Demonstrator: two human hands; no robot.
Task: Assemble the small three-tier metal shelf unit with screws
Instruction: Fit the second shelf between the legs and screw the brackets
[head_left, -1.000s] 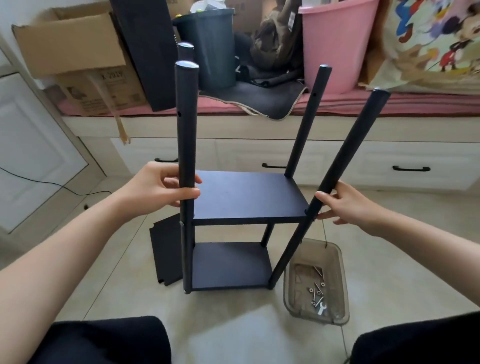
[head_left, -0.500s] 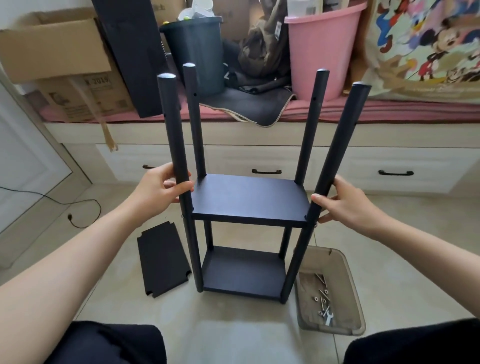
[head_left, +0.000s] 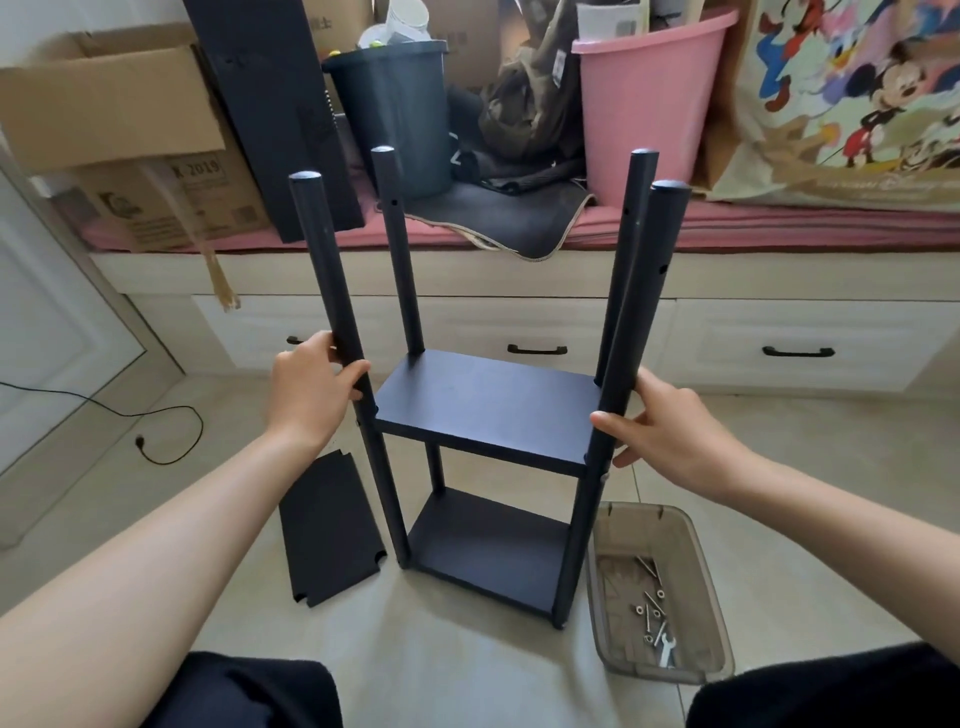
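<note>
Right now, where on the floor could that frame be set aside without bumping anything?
Bare tile lies left of the loose panel, between it and the cord. More lies right of the screw tray, below the drawers. Another strip lies in front of the frame, between the knees. Close beside the frame it is crowded. The ledge behind is packed.

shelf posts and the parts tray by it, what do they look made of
Posts: likely metal tube with matte black coating; round, capped tops, drilled holes, faint sheen. Parts tray: translucent smoky brown plastic; the floor and the screws show through its walls.
</note>
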